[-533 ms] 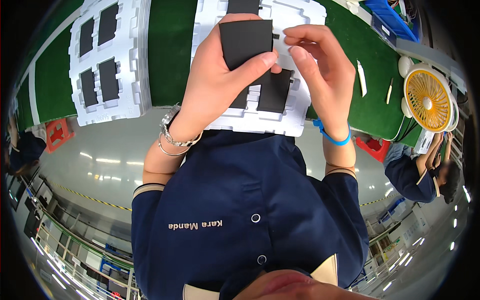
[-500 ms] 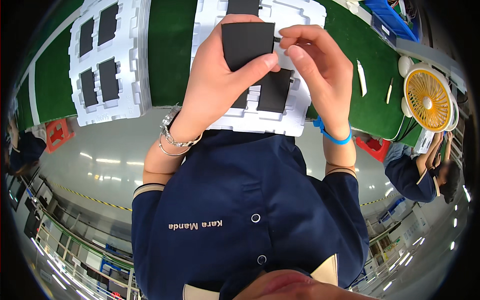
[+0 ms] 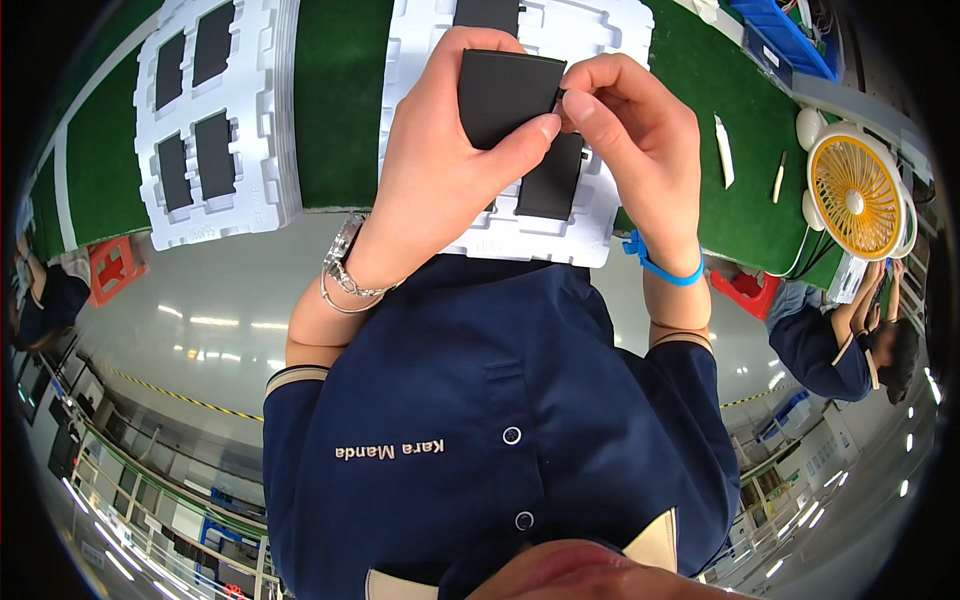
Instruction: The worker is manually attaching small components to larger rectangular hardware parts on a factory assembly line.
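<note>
My left hand [image 3: 435, 155] grips a flat black rectangular pack [image 3: 510, 90], its thumb across the front and its fingers behind. At the pack's right edge, my right hand [image 3: 640, 135] pinches a small dark tab [image 3: 562, 96] between thumb and forefinger. Beneath both hands lies a white molded tray [image 3: 530, 245], partly hidden by them. Similar black packs sit in its pockets, one of them a black pack [image 3: 550, 188] just below my right fingers.
To the left, a stack of white trays [image 3: 255, 190] holds several black packs on the green table mat [image 3: 340, 110]. On the right are a white-handled cutter [image 3: 723, 155], a thin tool [image 3: 779, 178], a yellow-and-white fan [image 3: 855, 200] and a blue bin [image 3: 790, 35]. Another person [image 3: 830, 340] works beyond the fan.
The held pack has shifted slightly right and tilted. My right fingertips, apart from its edge before, have closed on the small tab there.
</note>
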{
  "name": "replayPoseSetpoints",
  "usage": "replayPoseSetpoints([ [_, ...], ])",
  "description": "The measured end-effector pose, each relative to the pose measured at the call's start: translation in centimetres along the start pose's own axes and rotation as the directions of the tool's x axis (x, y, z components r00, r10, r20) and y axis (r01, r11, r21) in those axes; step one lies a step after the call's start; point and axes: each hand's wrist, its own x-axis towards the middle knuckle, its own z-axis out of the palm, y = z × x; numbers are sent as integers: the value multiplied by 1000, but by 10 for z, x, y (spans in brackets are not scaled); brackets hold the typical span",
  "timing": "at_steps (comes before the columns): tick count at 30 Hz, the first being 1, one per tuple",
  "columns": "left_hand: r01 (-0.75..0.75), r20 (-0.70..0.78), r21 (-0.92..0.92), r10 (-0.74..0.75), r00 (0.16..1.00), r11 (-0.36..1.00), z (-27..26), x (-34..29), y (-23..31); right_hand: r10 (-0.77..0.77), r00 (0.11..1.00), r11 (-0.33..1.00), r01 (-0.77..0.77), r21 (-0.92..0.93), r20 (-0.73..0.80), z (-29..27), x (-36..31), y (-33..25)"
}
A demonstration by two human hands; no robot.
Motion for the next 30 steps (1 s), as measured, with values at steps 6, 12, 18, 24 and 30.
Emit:
replayPoseSetpoints([
  [6, 12, -2, 6, -12, 1000, 1000, 1, -1, -2, 68, 998, 994, -69, 89, 12, 1, -2, -1],
  [12, 100, 61, -151, -92, 994, 983, 2, -2, 7, 60, 983, 948, -111, 300, 172, -6, 2, 8],
  [18, 222, 152, -362, -178, 972, 905, -2, 0, 7, 117, 969, 919, -188, 346, 216, -7, 4, 15],
  [24, 158, 123, -405, -117, 985, 901, 2, -2, -3, 103, 979, 921, -161, 354, 177, -12, 6, 15],
  [30, 215, 167, -258, -175, 970, 942, 0, -5, -2, 24, 990, 991, -42, 128, 140, -1, 11, 0],
])
